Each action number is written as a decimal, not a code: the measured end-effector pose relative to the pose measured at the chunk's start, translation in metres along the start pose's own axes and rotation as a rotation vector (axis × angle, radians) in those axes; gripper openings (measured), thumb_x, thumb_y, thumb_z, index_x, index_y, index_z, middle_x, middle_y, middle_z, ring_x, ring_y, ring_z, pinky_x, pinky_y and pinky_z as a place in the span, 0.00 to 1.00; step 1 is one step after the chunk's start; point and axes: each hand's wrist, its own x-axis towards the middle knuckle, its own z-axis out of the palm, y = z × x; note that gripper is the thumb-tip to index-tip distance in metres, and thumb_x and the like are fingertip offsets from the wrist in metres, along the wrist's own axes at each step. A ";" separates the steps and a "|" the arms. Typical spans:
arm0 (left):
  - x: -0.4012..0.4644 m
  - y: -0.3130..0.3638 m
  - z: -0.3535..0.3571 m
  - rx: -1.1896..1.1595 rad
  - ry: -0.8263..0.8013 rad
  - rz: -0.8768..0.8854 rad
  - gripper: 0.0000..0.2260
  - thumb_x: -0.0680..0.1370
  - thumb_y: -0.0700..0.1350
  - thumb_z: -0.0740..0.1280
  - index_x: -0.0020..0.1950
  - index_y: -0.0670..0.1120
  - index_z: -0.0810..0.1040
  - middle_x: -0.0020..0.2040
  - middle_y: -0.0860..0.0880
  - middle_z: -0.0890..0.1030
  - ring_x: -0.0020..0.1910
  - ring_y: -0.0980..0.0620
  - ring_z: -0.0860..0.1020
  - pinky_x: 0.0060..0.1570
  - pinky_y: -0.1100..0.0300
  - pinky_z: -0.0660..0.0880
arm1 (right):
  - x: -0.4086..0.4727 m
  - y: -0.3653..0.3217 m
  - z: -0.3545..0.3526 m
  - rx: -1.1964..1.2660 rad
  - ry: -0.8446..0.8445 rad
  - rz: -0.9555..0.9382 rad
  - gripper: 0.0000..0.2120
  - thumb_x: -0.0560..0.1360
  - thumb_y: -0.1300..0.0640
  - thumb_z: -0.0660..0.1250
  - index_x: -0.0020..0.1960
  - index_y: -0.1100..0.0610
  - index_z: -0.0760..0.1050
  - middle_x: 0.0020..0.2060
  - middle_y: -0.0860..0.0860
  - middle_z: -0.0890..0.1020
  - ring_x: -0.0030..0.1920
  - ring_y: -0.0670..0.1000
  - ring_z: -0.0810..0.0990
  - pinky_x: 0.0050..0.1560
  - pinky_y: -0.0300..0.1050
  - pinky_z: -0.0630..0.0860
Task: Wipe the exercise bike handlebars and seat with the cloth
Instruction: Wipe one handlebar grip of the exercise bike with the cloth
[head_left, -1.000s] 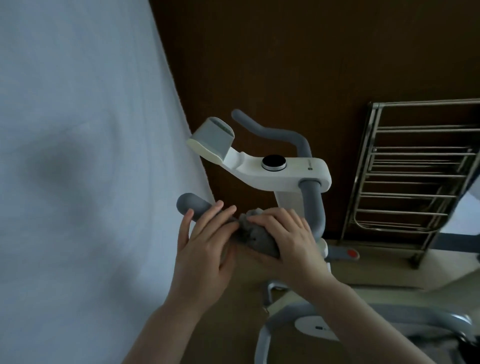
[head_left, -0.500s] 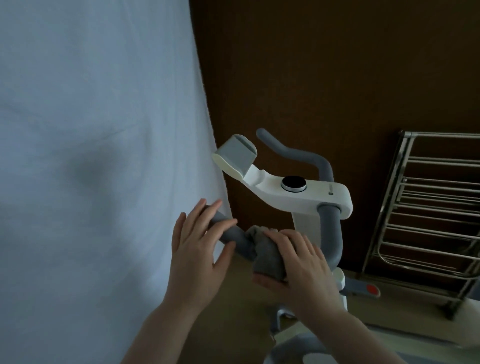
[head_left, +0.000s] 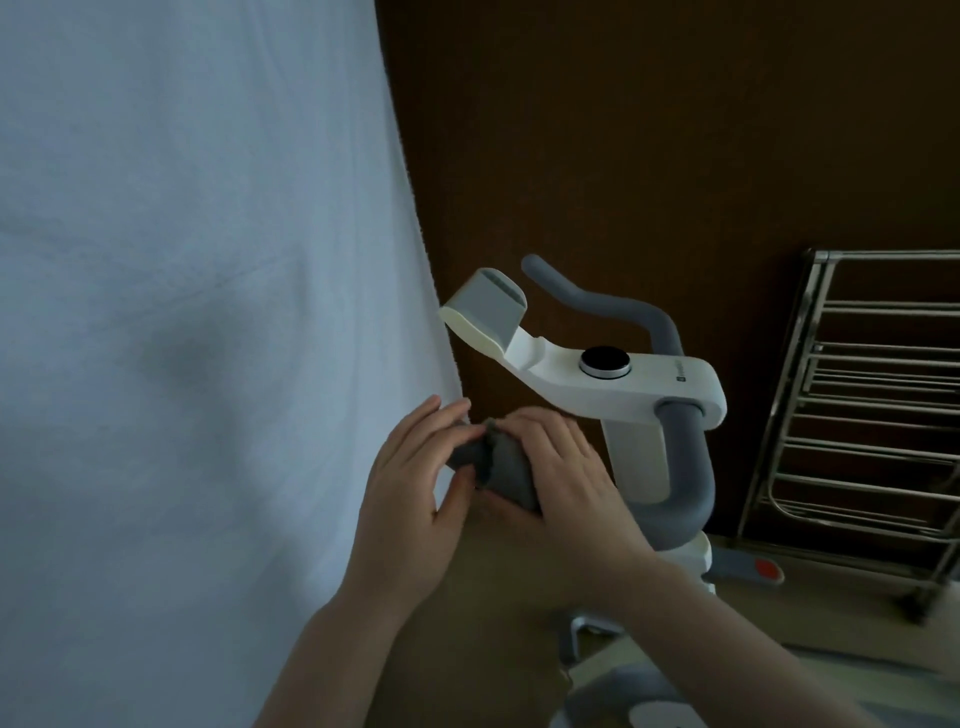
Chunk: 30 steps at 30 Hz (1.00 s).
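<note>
A person's right hand (head_left: 566, 467) closes around a grey cloth (head_left: 506, 470) wrapped over the near handlebar (head_left: 685, 478) of a white exercise bike (head_left: 623, 384), close to the bar's end. The left hand (head_left: 410, 483), fingers loosely curled, grips the bar's tip beside a white curtain (head_left: 197, 312); a metal rack (head_left: 872, 415) stands to the right.

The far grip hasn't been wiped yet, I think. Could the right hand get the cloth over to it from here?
Probably yes. The right hand holds the cloth on the near grip; the far grip lies beyond the white console, with only open air above.
</note>
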 end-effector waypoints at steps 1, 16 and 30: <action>0.000 -0.001 -0.001 0.001 -0.009 0.014 0.15 0.76 0.50 0.65 0.63 0.56 0.75 0.67 0.60 0.72 0.69 0.62 0.65 0.65 0.65 0.61 | -0.005 0.003 -0.004 0.049 -0.039 -0.003 0.28 0.73 0.34 0.58 0.68 0.47 0.63 0.63 0.47 0.71 0.62 0.47 0.71 0.60 0.39 0.71; -0.002 -0.012 0.001 -0.062 -0.003 0.088 0.16 0.75 0.45 0.67 0.63 0.54 0.75 0.67 0.61 0.71 0.70 0.60 0.66 0.65 0.75 0.60 | -0.013 -0.005 -0.005 -0.084 0.001 0.001 0.21 0.70 0.41 0.63 0.59 0.48 0.65 0.55 0.49 0.71 0.52 0.50 0.75 0.50 0.44 0.76; 0.010 -0.007 -0.017 -0.212 0.068 -0.064 0.11 0.76 0.50 0.65 0.58 0.57 0.74 0.57 0.59 0.78 0.52 0.65 0.76 0.52 0.80 0.67 | 0.016 -0.040 0.005 0.123 0.042 0.086 0.26 0.70 0.46 0.68 0.62 0.45 0.59 0.57 0.50 0.75 0.55 0.48 0.75 0.54 0.36 0.71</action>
